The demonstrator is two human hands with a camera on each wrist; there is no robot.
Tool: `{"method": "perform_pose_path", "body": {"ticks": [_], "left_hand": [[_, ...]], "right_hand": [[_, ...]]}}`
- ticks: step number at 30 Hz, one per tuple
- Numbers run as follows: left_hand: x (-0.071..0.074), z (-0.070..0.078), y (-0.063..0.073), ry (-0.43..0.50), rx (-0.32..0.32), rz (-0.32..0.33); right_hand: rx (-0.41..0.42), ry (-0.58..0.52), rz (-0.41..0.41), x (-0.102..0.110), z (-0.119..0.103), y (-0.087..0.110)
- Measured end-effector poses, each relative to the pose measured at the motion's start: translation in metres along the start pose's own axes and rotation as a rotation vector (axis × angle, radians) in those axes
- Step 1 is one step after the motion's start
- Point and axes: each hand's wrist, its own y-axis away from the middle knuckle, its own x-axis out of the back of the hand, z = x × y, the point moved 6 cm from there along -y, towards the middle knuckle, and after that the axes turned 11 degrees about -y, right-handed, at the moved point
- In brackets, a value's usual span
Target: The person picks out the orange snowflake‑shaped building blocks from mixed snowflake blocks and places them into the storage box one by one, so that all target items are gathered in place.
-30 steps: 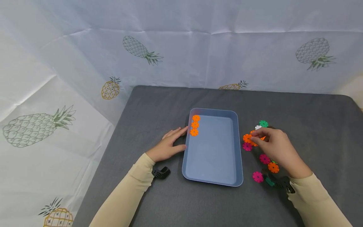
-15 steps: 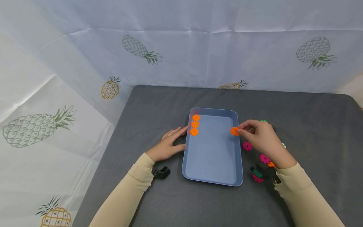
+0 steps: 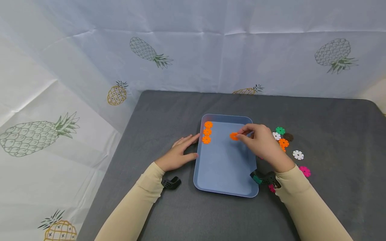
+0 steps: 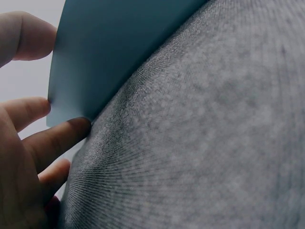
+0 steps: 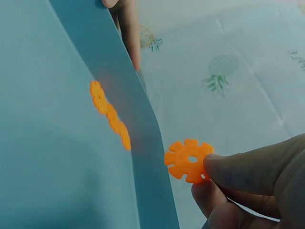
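Between thumb and fingertips my right hand [image 3: 261, 142] pinches an orange notched plastic disc [image 5: 188, 161], held above the right half of a blue tray [image 3: 224, 167]. Three more orange discs [image 3: 207, 132] lie in a column along the tray's left wall, near its far corner. My left hand [image 3: 178, 155] has its fingers spread, with fingertips touching the outside of the tray's left wall. The left wrist view shows those fingers [image 4: 57, 140] against the tray's side, low by the tabletop.
Right of the tray, loose discs lie on the dark grey table: green [image 3: 280, 130], white [image 3: 298, 154], brown [image 3: 288, 137], orange [image 3: 283, 143] and pink [image 3: 305, 171]. My right forearm passes over some of them. A pineapple-print cloth [image 3: 193, 63] hangs behind the table.
My right hand has picked an orange disc from the loose ones and carried it left over the tray. My left hand has stayed at the tray's wall.
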Motion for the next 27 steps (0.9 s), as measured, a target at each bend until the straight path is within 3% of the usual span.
{"method": "perform_pose_path", "body": {"ticks": [19, 27], "left_hand": [[0.002, -0.001, 0.0, -0.025, 0.014, 0.008], [0.0, 0.001, 0.001, -0.028, 0.024, -0.013]], "right_hand": [[0.074, -0.02, -0.071, -0.049, -0.02, -0.021], [0.055, -0.032, -0.118, -0.069, -0.025, -0.026]]}}
